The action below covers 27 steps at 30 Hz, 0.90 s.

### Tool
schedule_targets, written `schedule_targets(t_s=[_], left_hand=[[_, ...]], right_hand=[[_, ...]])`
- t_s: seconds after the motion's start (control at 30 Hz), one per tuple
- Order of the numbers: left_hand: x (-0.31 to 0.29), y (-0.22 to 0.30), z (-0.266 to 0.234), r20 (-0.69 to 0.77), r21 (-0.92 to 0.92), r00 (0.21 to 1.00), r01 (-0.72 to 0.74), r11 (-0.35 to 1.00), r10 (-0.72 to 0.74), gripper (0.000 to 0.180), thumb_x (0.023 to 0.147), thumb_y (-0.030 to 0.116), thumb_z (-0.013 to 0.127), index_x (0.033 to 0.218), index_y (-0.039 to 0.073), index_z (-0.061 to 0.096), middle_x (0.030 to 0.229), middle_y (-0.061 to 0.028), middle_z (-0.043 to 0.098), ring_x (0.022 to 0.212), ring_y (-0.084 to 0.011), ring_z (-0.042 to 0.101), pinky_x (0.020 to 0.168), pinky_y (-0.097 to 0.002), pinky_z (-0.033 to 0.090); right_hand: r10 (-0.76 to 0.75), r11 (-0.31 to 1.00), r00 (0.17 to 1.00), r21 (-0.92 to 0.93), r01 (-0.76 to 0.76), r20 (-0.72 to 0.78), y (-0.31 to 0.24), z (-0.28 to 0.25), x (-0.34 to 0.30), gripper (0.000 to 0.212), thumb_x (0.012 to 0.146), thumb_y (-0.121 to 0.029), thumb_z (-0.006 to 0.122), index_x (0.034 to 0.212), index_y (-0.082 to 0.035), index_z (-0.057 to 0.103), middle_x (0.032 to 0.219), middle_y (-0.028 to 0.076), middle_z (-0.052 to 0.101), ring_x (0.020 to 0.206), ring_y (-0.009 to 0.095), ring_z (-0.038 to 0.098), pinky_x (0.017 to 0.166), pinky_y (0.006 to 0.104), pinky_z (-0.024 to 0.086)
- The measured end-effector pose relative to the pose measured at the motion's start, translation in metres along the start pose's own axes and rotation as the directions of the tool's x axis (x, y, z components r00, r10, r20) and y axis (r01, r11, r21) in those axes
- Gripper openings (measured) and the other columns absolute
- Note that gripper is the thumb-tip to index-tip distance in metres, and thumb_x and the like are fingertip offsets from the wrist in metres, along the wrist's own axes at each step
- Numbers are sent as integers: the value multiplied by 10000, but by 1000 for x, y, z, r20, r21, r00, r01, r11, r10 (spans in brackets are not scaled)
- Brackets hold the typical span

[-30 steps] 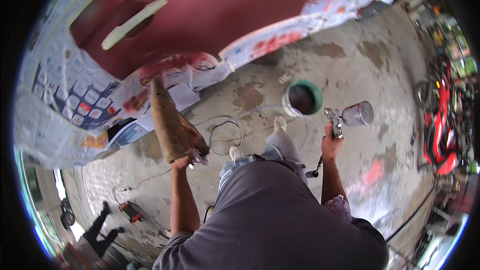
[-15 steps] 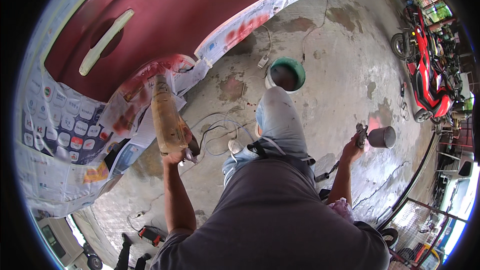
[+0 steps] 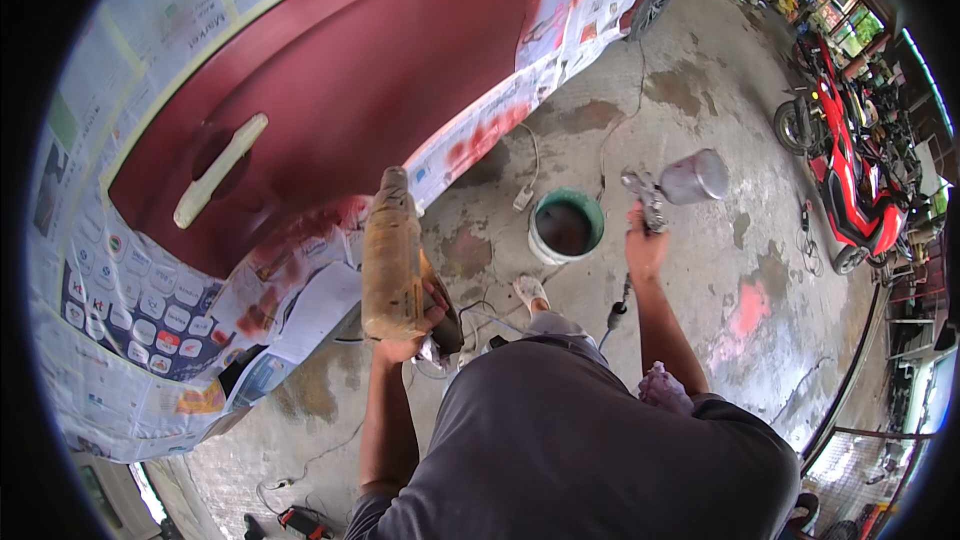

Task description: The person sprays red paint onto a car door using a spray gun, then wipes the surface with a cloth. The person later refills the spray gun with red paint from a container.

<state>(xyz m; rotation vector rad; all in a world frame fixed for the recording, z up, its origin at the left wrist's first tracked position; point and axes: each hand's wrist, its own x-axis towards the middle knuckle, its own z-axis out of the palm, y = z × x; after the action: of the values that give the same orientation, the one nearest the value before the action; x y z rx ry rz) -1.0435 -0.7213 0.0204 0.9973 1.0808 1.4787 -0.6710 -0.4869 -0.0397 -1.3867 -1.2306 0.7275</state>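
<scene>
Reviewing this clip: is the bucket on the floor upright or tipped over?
Upright: the bucket stands on the concrete floor, its round open mouth facing up, with the dark inside visible from above.

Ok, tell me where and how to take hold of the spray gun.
Take the spray gun by its handle, coming from the wearer's side, as the right hand does. The handle, mostly hidden in that hand, appears to point back toward the wearer. The grey cup juts out to the right, so coming from there would likely be awkward.
</scene>
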Motion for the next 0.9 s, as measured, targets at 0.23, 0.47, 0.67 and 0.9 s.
schedule_targets(t_s=[0.23, 0.47, 0.67, 0.9], left_hand=[[111, 16, 40, 52, 149, 993, -114, 982, 107, 404, 835, -93, 692, 1181, 57, 544, 971, -83, 653, 928, -213, 644, 849, -369, 522], [184, 21, 73, 2, 216, 992, -122, 969, 124, 393, 830, -67, 691, 1170, 60, 542, 960, -86, 653, 919, -210, 638, 841, -376, 519], [200, 9, 85, 17, 244, 997, -72, 967, 70, 405, 821, -50, 712, 1173, 55, 541, 944, -89, 654, 911, -213, 642, 821, -372, 519], [184, 8, 90, -28, 201, 998, -55, 978, 61, 340, 851, -30, 743, 1140, 42, 579, 948, -83, 673, 884, -182, 654, 773, -337, 538]], right_hand=[[88, 985, 916, 101, -138, 392, -63, 69, 59, 336, 1063, -363, 574, 1195, -53, 577, 980, 41, 716, 604, 108, 635, 518, 269, 477], [-15, 992, 869, 117, -50, 495, -60, 95, 122, 309, 1034, -296, 644, 1188, -38, 570, 862, 16, 653, 767, 85, 604, 677, 266, 488], [4, 969, 846, 208, -136, 533, -51, 108, 154, 438, 1030, -301, 648, 1370, -34, 580, 819, -3, 629, 747, 84, 596, 668, 266, 483], [-64, 970, 834, 230, -76, 548, -42, 125, 163, 448, 1046, -371, 610, 1332, -26, 606, 767, -7, 624, 676, 61, 544, 607, 255, 435]])
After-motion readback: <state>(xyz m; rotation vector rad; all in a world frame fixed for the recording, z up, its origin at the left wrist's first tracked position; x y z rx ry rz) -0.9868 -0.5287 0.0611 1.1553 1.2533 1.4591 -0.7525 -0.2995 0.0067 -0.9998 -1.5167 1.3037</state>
